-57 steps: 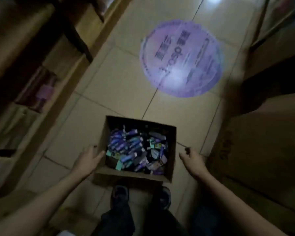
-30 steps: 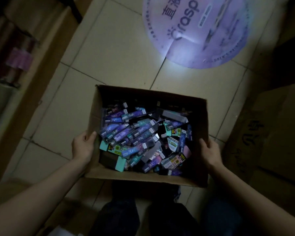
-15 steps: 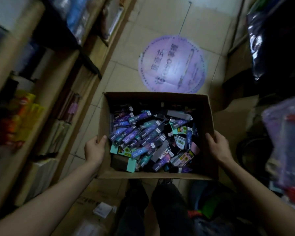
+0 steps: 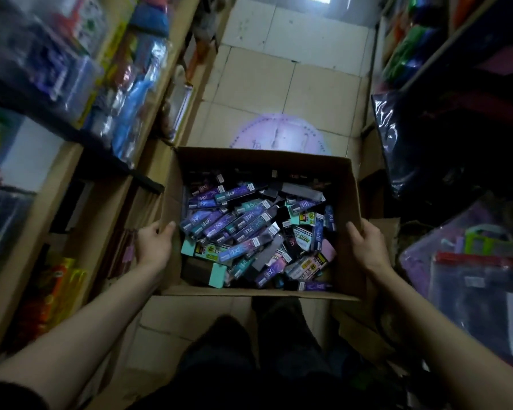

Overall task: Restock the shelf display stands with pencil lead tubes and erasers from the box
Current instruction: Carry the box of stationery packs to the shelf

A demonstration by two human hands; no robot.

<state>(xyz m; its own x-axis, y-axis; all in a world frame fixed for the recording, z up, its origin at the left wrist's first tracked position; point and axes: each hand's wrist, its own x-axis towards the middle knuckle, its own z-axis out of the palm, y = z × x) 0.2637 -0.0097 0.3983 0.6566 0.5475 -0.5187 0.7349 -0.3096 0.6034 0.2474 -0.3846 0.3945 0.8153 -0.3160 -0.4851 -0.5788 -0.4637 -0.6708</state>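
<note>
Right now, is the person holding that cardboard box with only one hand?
No: the left hand grips the left wall of the cardboard box and the right hand grips its right wall.

**Person, worn items and bare parts**

- Left grip point(image 4: 154, 244): bare hand, thumb and fingers uncovered.
- Left forearm point(image 4: 95, 315): bare for its whole length behind the left grip.
- Sleeve point(image 4: 9, 392): dark, near black, plain soft edge. It begins far behind the left grip, at the upper arm, and only a corner of it shows.
- Right grip point(image 4: 367, 247): bare hand.
- Right forearm point(image 4: 427, 321): bare from the right grip back to the picture's edge.
- Trousers point(image 4: 249, 365): dark and plain, behind and between the two grips, detail lost in shadow.
- Footwear: too dark to tell.
</note>
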